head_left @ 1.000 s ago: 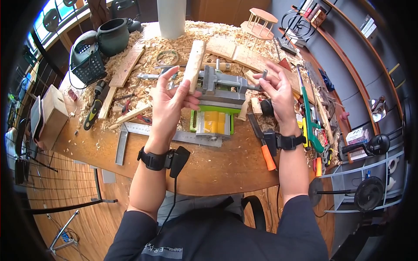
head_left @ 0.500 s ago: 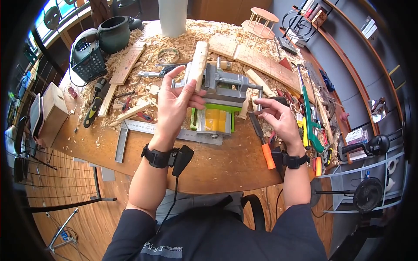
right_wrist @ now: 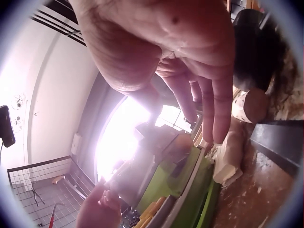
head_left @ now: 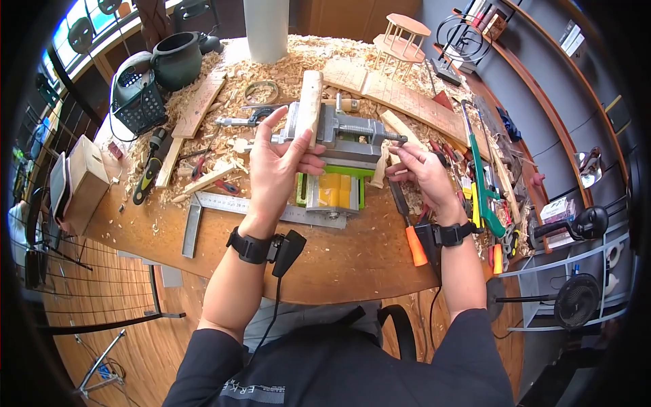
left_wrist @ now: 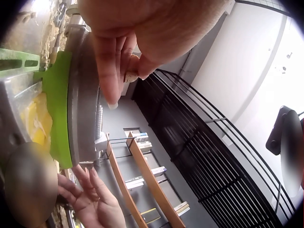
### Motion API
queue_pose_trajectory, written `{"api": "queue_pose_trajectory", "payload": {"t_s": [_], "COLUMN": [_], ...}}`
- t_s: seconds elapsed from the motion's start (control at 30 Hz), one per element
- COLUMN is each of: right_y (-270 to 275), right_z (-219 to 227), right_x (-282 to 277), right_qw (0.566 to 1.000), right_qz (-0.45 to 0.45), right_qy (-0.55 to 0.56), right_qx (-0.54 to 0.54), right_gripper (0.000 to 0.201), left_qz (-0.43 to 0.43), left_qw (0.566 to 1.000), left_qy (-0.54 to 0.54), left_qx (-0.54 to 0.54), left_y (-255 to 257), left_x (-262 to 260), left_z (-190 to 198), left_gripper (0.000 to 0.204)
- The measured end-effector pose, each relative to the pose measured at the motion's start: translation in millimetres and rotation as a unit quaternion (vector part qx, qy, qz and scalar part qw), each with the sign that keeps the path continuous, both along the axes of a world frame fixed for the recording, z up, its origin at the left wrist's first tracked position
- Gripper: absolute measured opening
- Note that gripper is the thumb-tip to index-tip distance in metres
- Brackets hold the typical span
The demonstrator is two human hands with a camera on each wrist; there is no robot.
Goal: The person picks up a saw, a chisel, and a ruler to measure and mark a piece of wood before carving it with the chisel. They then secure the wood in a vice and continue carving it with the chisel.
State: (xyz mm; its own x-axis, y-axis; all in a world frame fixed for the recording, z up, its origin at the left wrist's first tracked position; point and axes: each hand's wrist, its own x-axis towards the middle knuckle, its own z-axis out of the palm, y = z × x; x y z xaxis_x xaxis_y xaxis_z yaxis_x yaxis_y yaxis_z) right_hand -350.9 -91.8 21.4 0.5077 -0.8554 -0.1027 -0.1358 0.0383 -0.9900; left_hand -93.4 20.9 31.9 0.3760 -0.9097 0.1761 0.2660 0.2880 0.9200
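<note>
Between thumb and fingers, my left hand (head_left: pixel 272 166) holds a pale wooden piece (head_left: pixel 310 102) nearly upright at the grey metal vise (head_left: pixel 349 146). In the left wrist view, the piece's end (left_wrist: pixel 132 69) shows between the fingers of my left hand (left_wrist: pixel 142 33). My right hand (head_left: pixel 432 178) is by the outer end of the vise screw (head_left: pixel 393 136), fingers loosely extended. The right wrist view shows my right hand (right_wrist: pixel 175 52) with nothing visibly gripped; whether a fingertip touches the handle, I cannot tell. Below the vise sits a green and yellow clamp base (head_left: pixel 333 191).
Wood shavings (head_left: pixel 298 51) and boards (head_left: pixel 413 105) cover the back. A metal square (head_left: pixel 237 205) lies in front of the vise. To the right are an orange-handled tool (head_left: pixel 416 245) and a green saw (head_left: pixel 480 180); a dark basket (head_left: pixel 139 108) stands at the left.
The right hand has come down from above the screw end to just below it, its fingers shifting on and around the handle. The left hand with the wooden piece has moved slightly right and down.
</note>
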Motion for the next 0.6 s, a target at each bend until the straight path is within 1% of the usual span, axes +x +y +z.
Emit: {"api": "queue_pose_trajectory", "payload": {"t_s": [0.07, 0.13, 0.17, 0.23, 0.27, 0.33, 0.37, 0.4, 0.47, 0.5, 0.53, 0.6], "right_y": [-5.5, -6.4, -5.6, -4.0, -6.4, -11.6, -12.1, -13.3, -15.5, -11.2, -13.7, -18.7], "right_z": [-3.7, -5.0, -6.0, -7.2, -6.1, -1.0, 2.5, 4.7, 8.0, 14.5, 14.7, 14.6], "right_x": [0.6, 3.7, 6.7, 14.0, 12.4, 9.3, 8.7, 9.1, 8.2, 13.3, 15.1, 17.5], "right_qw": [1.000, 0.994, 0.994, 0.992, 0.992, 0.985, 0.980, 0.979, 0.980, 0.979, 0.979, 0.984], "right_qz": [0.001, 0.018, 0.018, -0.016, -0.016, 0.024, 0.008, 0.010, -0.016, -0.030, -0.031, -0.043], "right_qy": [-0.001, 0.020, 0.020, -0.079, -0.080, -0.171, -0.200, -0.202, -0.196, -0.202, -0.203, -0.144], "right_qx": [-0.006, -0.106, -0.106, -0.099, -0.100, -0.010, -0.002, -0.002, -0.015, -0.012, -0.012, -0.092], "right_gripper": [0.050, 0.055, 0.055, 0.057, 0.057, 0.053, 0.042, 0.042, 0.031, 0.021, 0.021, 0.018], "left_qz": [0.003, 0.011, 0.011, 0.009, 0.009, 0.008, 0.010, 0.009, 0.007, 0.007, 0.007, 0.008], "left_qw": [1.000, 1.000, 1.000, 1.000, 1.000, 1.000, 1.000, 1.000, 1.000, 1.000, 1.000, 1.000], "left_qy": [-0.001, 0.004, 0.003, 0.001, 0.001, 0.009, 0.007, 0.006, 0.002, 0.001, -0.001, 0.004], "left_qx": [-0.001, -0.005, -0.005, -0.014, -0.014, -0.014, -0.014, -0.015, -0.015, -0.016, -0.017, -0.015], "left_y": [-0.3, -0.6, -0.9, -2.3, -2.7, -3.0, -2.8, -2.7, -2.2, -2.1, -2.2, -2.7], "left_x": [-0.5, -1.3, -1.0, -0.2, 0.0, -0.3, -0.3, -0.9, -1.5, -2.1, -2.7, -3.8], "left_z": [0.3, 1.6, 0.8, -1.3, -1.2, -1.0, -0.8, -0.6, 0.0, 0.6, 1.0, 0.5], "left_gripper": [0.060, 0.061, 0.061, 0.061, 0.061, 0.060, 0.060, 0.060, 0.060, 0.060, 0.060, 0.060]}}
